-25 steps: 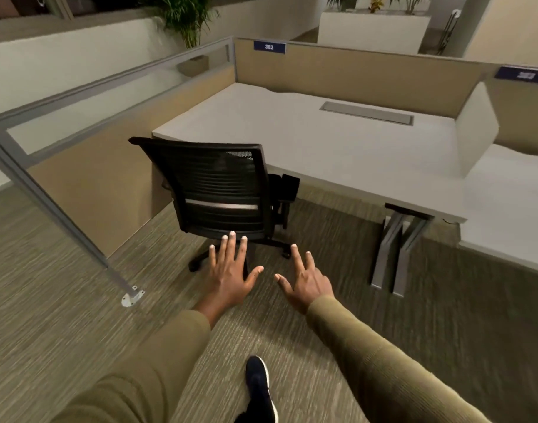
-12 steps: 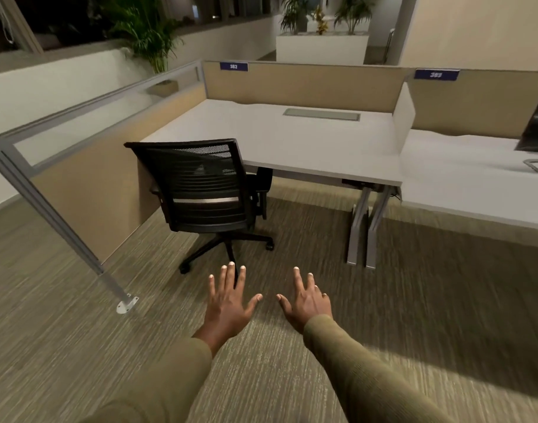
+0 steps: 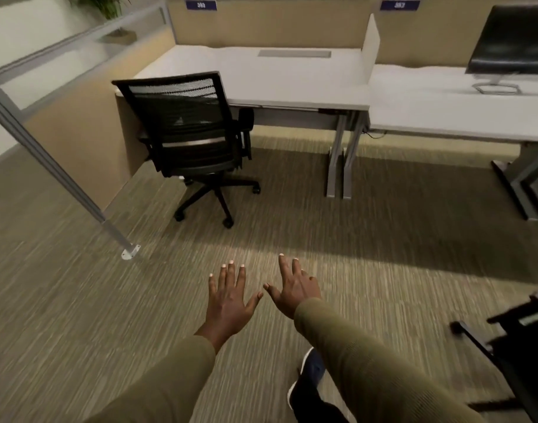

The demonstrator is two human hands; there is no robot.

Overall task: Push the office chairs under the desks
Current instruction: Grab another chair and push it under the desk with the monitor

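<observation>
A black mesh-back office chair (image 3: 188, 129) stands at the left end of a white desk (image 3: 292, 83), its seat partly under the desktop and its wheeled base out on the carpet. My left hand (image 3: 229, 300) and my right hand (image 3: 292, 290) hover side by side over the carpet, palms down, fingers spread, holding nothing, well short of that chair. Part of a second black chair (image 3: 518, 346) shows at the right edge, out on the floor in front of the neighbouring white desk (image 3: 445, 111).
A tan and glass partition (image 3: 72, 129) with a slanted metal post (image 3: 48, 166) bolted to the floor runs along the left. Grey desk legs (image 3: 341, 160) stand between the two desks. A dark monitor (image 3: 512, 38) sits on the right desk. My shoe (image 3: 310, 374) is below.
The view has backed away from the mesh chair and swung right. My hands, which were near its backrest, are now farther from it. The monitor and a second chair came into view.
</observation>
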